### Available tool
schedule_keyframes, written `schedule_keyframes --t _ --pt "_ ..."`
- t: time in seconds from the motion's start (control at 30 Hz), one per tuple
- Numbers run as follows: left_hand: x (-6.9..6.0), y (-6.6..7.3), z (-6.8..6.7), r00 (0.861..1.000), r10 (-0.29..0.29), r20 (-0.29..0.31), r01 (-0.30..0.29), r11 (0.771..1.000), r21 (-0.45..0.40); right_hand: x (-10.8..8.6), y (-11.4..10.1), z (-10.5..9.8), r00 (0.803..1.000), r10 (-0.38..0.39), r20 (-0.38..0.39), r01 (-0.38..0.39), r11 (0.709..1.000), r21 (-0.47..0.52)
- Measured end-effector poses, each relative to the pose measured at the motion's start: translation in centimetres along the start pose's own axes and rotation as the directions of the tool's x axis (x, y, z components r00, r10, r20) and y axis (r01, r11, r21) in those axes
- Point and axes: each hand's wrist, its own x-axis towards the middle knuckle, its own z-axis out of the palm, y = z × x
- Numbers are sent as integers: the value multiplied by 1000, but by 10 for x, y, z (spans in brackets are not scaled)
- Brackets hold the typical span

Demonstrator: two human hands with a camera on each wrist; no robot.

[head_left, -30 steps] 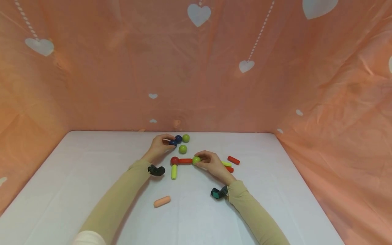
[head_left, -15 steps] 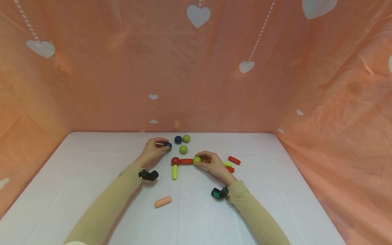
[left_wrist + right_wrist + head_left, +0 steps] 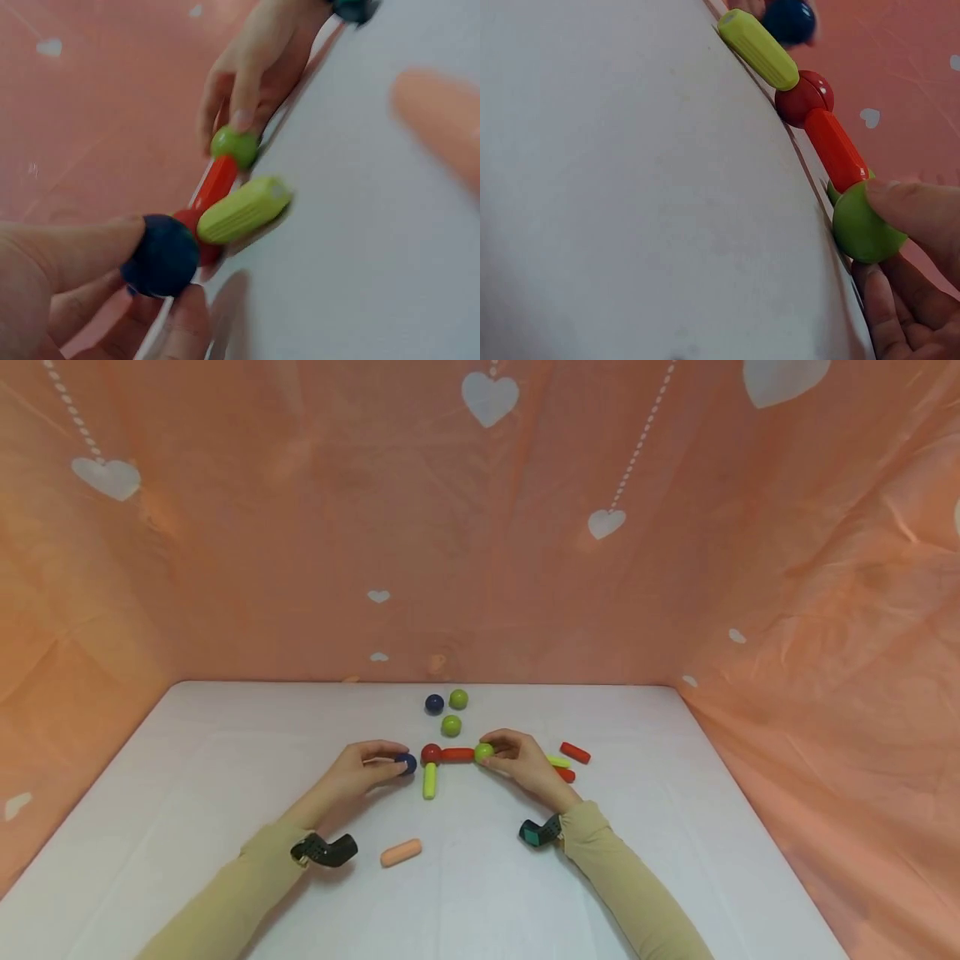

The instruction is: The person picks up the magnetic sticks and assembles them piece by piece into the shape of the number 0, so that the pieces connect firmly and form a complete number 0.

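Note:
Between thumb and fingers, my left hand (image 3: 358, 772) pinches a dark blue ball (image 3: 407, 764) just left of a red ball (image 3: 431, 754). That red ball joins a red stick (image 3: 458, 754) on its right and a yellow-green stick (image 3: 429, 782) pointing toward me. At the red stick's far end is a green ball (image 3: 483, 752), which my right hand (image 3: 527, 767) pinches. The left wrist view has the blue ball (image 3: 160, 256) in front of the red ball, partly covering it. In the right wrist view my thumb presses the green ball (image 3: 868, 223).
Behind the joined pieces lie another blue ball (image 3: 434, 704) and two green balls (image 3: 458, 698) (image 3: 452, 725). Right of my right hand are red sticks (image 3: 575, 752) and a yellow-green stick (image 3: 558, 762). A peach stick (image 3: 401, 852) lies nearer me on the white table (image 3: 480, 902).
My left hand has carried one blue ball away from the other balls, leftward and then toward me, beside the red ball. My right hand has stayed at the green ball.

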Motion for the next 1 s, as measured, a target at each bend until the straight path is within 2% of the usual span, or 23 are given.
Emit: schedule_keyframes --t 0.2,0.37,0.73,1.0 --pt "-21 -3 13 998 4 65 -1 998 -59 9 27 0 1000 1 -10 -1 1000 4" --pt "-28 -2 23 994 10 108 -3 998 -65 10 30 1 1000 -9 -24 9 1000 9" --pt "-30 -1 35 997 16 81 -15 1000 -7 9 26 1 1000 19 -4 -19 1000 -11" --pt "-30 1 37 997 17 70 -17 1000 8 13 9 -1 999 25 27 -24 999 -22"
